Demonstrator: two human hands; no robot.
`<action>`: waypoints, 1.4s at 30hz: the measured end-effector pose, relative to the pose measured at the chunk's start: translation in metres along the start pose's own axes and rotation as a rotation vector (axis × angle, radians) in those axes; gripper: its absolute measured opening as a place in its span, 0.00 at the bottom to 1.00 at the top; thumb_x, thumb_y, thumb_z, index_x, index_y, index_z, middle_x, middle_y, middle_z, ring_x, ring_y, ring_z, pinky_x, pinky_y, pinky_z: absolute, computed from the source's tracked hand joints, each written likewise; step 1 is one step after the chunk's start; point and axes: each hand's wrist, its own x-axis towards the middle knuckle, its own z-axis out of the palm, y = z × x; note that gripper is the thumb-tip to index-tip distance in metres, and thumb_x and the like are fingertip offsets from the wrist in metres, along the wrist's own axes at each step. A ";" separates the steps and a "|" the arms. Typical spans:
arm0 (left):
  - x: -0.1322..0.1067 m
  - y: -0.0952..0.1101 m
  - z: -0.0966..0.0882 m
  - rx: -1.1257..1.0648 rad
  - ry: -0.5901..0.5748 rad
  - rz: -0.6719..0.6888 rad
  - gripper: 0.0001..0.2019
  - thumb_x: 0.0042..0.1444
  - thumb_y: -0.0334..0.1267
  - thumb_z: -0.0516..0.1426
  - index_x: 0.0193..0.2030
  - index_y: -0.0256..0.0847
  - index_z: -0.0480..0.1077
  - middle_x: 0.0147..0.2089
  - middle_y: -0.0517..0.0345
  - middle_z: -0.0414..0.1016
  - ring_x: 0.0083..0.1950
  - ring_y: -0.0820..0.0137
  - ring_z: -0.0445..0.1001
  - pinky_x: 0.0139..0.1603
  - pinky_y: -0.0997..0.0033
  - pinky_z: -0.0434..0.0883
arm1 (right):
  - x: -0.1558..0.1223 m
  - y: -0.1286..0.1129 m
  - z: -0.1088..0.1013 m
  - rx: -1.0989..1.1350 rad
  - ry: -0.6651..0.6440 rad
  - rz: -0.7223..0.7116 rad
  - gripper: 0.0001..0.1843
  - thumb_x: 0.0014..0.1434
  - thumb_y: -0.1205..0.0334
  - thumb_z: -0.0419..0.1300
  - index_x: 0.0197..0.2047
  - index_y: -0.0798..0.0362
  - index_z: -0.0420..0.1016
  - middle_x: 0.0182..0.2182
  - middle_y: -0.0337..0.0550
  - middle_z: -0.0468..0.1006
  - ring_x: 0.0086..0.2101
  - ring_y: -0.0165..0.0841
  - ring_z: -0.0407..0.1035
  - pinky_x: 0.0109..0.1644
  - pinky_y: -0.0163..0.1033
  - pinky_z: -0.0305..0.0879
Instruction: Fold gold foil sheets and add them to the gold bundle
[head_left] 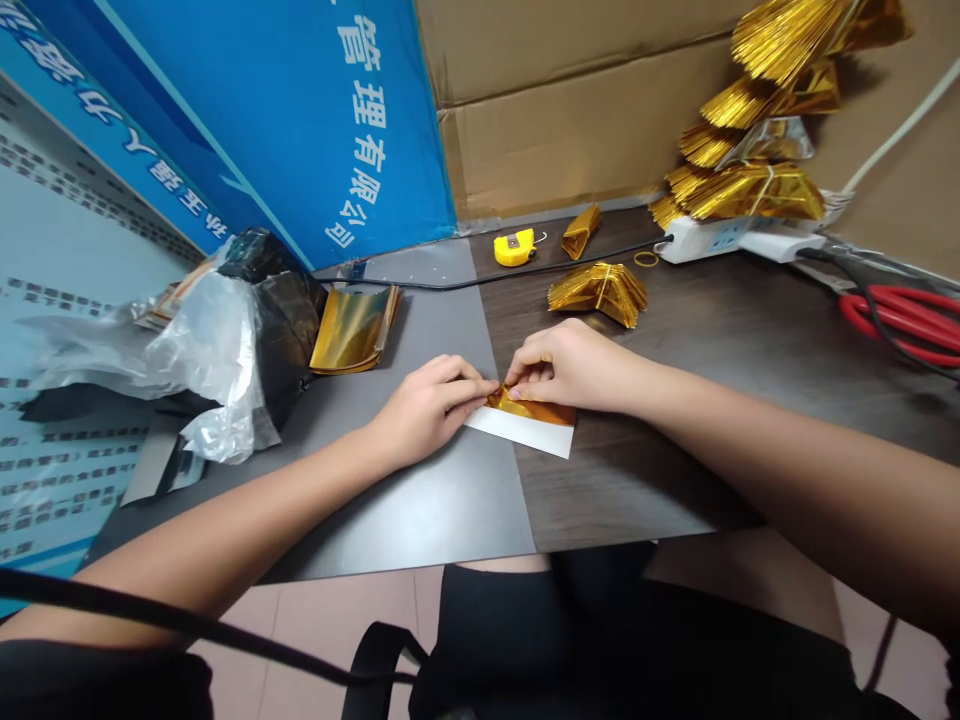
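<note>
Head view: I look down at my hands over the counter (637,480).
Left hand (427,410): fingers pressed together, pinching the left end of the fold.
Right hand (570,365): fingertips pinching the gold fold, right beside my left fingers.
Gold foil sheet (529,425): white-backed, flat across the seam between the grey board (420,500) and the dark counter, gold edge pointing away from me.
Long axis: left to right, right end angled toward me.
Risk: if my pinch slackens, the fold could slip askew; pressing unevenly could crease the foil.

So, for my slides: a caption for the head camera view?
Left hand and right hand pinch a gold-and-white sheet on a desk, folded gold foil pieces beyond.
</note>
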 end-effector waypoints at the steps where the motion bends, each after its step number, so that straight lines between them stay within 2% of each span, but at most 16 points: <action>1: 0.000 0.000 0.000 0.014 0.001 0.012 0.12 0.64 0.37 0.57 0.51 0.45 0.78 0.41 0.58 0.80 0.42 0.81 0.76 0.45 0.81 0.75 | 0.000 0.000 0.000 0.015 0.004 0.015 0.04 0.55 0.68 0.67 0.35 0.55 0.84 0.31 0.41 0.83 0.30 0.31 0.76 0.37 0.34 0.66; 5: -0.001 -0.001 -0.001 0.027 -0.002 0.025 0.13 0.64 0.34 0.56 0.52 0.47 0.78 0.41 0.58 0.79 0.42 0.82 0.76 0.43 0.83 0.74 | -0.001 0.001 0.001 0.041 0.023 0.019 0.04 0.55 0.66 0.67 0.34 0.54 0.84 0.30 0.41 0.82 0.29 0.30 0.75 0.36 0.34 0.67; 10: -0.002 0.000 -0.001 0.022 0.009 0.038 0.13 0.64 0.31 0.56 0.51 0.46 0.78 0.41 0.59 0.79 0.40 0.84 0.76 0.41 0.86 0.73 | -0.003 -0.002 0.003 0.032 0.043 0.015 0.02 0.55 0.69 0.66 0.33 0.55 0.81 0.29 0.40 0.81 0.28 0.29 0.74 0.34 0.33 0.65; 19: -0.004 0.000 -0.002 -0.001 -0.022 0.061 0.14 0.64 0.29 0.54 0.52 0.46 0.75 0.44 0.58 0.78 0.44 0.81 0.74 0.46 0.82 0.75 | -0.009 -0.005 0.004 -0.076 0.073 -0.082 0.10 0.61 0.66 0.61 0.39 0.50 0.85 0.33 0.42 0.83 0.33 0.34 0.75 0.38 0.37 0.66; 25: -0.007 -0.003 -0.003 -0.055 -0.023 0.066 0.14 0.63 0.29 0.56 0.53 0.46 0.75 0.46 0.59 0.80 0.46 0.80 0.75 0.49 0.80 0.75 | -0.010 -0.002 0.007 -0.130 0.070 -0.070 0.12 0.64 0.62 0.60 0.44 0.48 0.86 0.36 0.44 0.83 0.36 0.36 0.76 0.41 0.40 0.68; 31: -0.004 -0.001 -0.008 -0.174 -0.047 -0.012 0.19 0.62 0.24 0.53 0.57 0.42 0.72 0.45 0.60 0.82 0.45 0.80 0.77 0.50 0.78 0.75 | -0.011 -0.003 0.007 -0.122 0.063 -0.105 0.10 0.63 0.64 0.61 0.38 0.49 0.86 0.33 0.43 0.81 0.34 0.34 0.75 0.39 0.39 0.67; 38: -0.008 -0.003 -0.005 -0.071 -0.029 -0.102 0.18 0.59 0.23 0.54 0.49 0.45 0.77 0.41 0.62 0.81 0.42 0.79 0.74 0.45 0.77 0.71 | -0.012 -0.002 0.009 -0.108 0.079 -0.095 0.09 0.64 0.63 0.62 0.40 0.49 0.86 0.35 0.43 0.82 0.34 0.34 0.74 0.40 0.40 0.67; 42: -0.009 -0.003 -0.003 -0.046 -0.024 -0.072 0.16 0.60 0.26 0.55 0.48 0.47 0.79 0.40 0.62 0.80 0.40 0.79 0.71 0.44 0.77 0.69 | -0.012 -0.003 0.009 -0.121 0.088 -0.119 0.09 0.63 0.65 0.62 0.37 0.49 0.86 0.33 0.42 0.81 0.34 0.33 0.74 0.39 0.38 0.66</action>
